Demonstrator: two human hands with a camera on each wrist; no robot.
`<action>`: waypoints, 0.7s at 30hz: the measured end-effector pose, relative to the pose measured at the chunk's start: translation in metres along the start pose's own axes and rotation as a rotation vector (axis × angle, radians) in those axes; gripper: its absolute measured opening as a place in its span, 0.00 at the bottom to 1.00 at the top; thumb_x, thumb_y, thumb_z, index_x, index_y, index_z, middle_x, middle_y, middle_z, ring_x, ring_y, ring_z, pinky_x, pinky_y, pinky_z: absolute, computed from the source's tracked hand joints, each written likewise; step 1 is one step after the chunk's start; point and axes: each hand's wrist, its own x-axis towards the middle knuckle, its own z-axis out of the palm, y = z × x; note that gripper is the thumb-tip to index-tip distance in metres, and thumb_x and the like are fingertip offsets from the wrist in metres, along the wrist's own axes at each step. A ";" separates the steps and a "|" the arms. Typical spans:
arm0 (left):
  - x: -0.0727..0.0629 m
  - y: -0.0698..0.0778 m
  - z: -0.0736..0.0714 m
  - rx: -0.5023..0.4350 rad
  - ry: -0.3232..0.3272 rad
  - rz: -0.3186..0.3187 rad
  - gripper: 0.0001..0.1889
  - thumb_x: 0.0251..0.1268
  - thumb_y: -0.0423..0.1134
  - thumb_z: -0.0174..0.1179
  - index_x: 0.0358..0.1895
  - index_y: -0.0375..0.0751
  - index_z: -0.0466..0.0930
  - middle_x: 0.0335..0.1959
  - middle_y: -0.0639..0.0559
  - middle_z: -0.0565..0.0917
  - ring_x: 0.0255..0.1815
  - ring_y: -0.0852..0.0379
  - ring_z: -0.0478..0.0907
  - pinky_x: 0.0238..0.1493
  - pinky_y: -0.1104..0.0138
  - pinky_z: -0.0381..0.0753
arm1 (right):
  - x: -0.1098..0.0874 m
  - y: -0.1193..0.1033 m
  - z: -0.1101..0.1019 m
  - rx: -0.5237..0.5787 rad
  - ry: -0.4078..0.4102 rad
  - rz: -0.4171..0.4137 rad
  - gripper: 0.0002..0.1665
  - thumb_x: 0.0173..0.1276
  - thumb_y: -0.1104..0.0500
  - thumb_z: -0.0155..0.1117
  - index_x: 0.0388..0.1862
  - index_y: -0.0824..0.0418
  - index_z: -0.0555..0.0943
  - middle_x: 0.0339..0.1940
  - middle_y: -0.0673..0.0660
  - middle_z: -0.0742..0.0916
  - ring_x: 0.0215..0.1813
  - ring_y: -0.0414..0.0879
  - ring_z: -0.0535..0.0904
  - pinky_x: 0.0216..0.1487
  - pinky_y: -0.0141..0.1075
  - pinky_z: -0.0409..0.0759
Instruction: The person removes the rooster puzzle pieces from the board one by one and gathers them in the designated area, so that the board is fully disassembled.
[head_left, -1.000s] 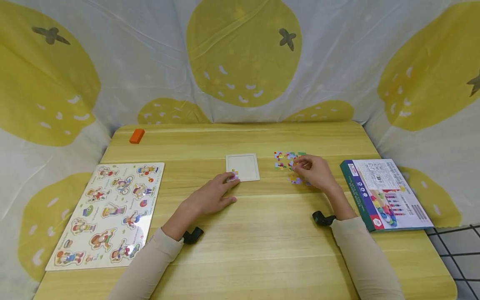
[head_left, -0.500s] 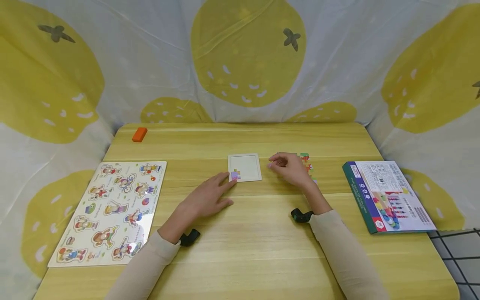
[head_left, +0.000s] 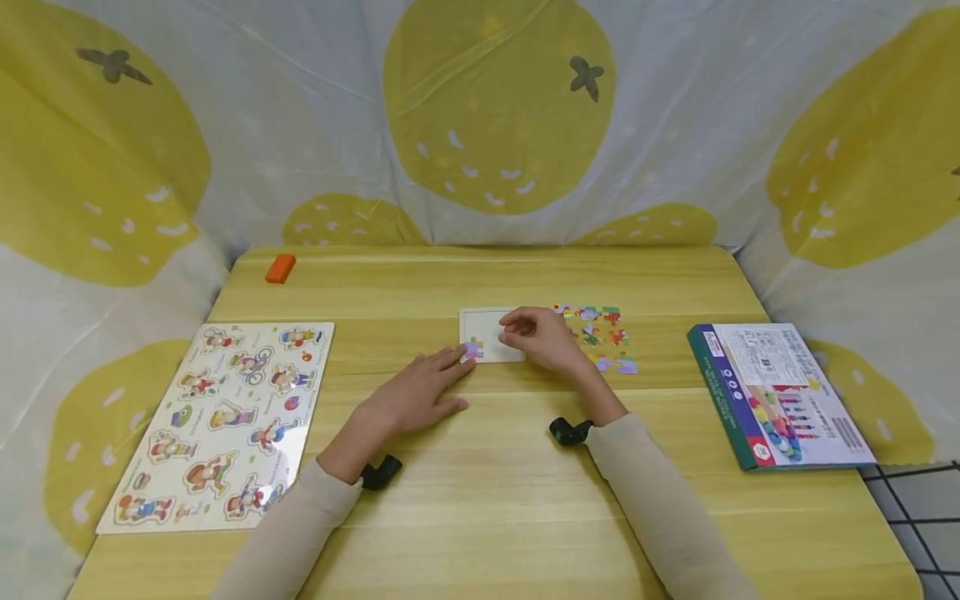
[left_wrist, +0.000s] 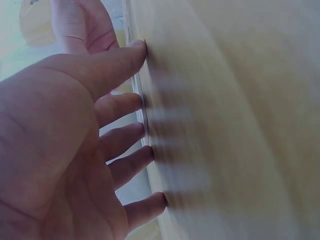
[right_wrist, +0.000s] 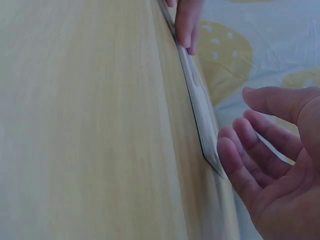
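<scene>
A small square puzzle tray (head_left: 487, 327) with a raised border lies mid-table, a purple jigsaw piece (head_left: 473, 348) in its near left corner. My left hand (head_left: 420, 392) rests at that corner, fingers extended and fingertips touching the tray's edge. Over the tray's right side hovers my right hand (head_left: 543, 337), its fingers loosely bent. In the right wrist view the thumb (right_wrist: 270, 99) stands apart from the fingers, with nothing visible between them. Several colourful jigsaw pieces (head_left: 617, 337) lie right of the tray, some partly hidden by the right hand.
A large board with cartoon sports figures (head_left: 225, 417) lies at the left. An orange block (head_left: 281, 268) sits at the back left. At the right lies a flat box (head_left: 780, 396) with a green side. A fruit-print curtain (head_left: 495, 108) surrounds the table (head_left: 480, 517).
My right hand has moved left from the jigsaw pieces to over the tray, uncovering most of the pieces. My left hand has drawn back slightly, exposing the purple piece, and stays at the tray's corner.
</scene>
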 end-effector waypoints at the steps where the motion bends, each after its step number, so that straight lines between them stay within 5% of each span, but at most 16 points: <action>1: 0.000 0.000 -0.001 -0.008 -0.006 -0.004 0.36 0.78 0.56 0.56 0.82 0.48 0.58 0.85 0.46 0.54 0.85 0.42 0.52 0.81 0.39 0.54 | 0.002 0.000 0.002 0.000 -0.011 0.002 0.17 0.71 0.56 0.71 0.54 0.62 0.87 0.44 0.56 0.90 0.46 0.49 0.86 0.49 0.41 0.85; 21: 0.001 0.000 -0.004 0.017 -0.027 -0.005 0.37 0.78 0.55 0.57 0.83 0.49 0.58 0.86 0.44 0.52 0.85 0.41 0.52 0.79 0.36 0.55 | 0.015 -0.003 0.022 -0.068 -0.099 0.006 0.15 0.70 0.58 0.70 0.54 0.59 0.87 0.45 0.54 0.89 0.45 0.46 0.84 0.50 0.38 0.83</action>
